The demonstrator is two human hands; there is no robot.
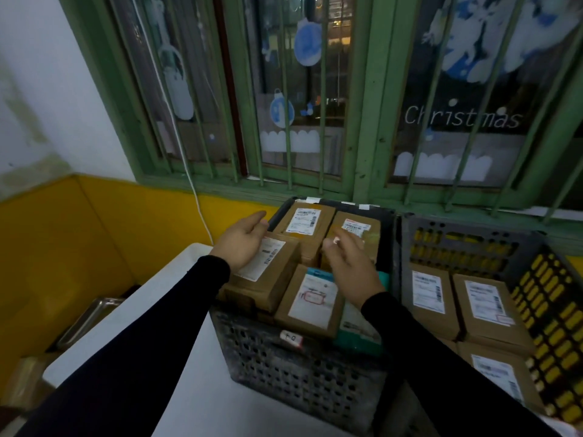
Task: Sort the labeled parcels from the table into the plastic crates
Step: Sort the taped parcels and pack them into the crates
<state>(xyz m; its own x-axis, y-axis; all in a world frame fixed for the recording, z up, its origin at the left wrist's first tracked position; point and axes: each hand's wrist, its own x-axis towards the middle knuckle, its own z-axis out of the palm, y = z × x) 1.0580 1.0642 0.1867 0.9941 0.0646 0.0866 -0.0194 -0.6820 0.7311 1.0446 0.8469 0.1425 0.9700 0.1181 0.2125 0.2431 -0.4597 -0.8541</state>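
A green barred window (366, 99) with Christmas decals (462, 118) fills the top, a white cable (189, 171) hangs left, a metal tray (91, 320) sits lower left.

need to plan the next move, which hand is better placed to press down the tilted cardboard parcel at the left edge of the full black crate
Left. The left hand already lies open on the tilted brown cardboard parcel at the left edge of the black perforated plastic crate. The right hand hovers over other parcels.
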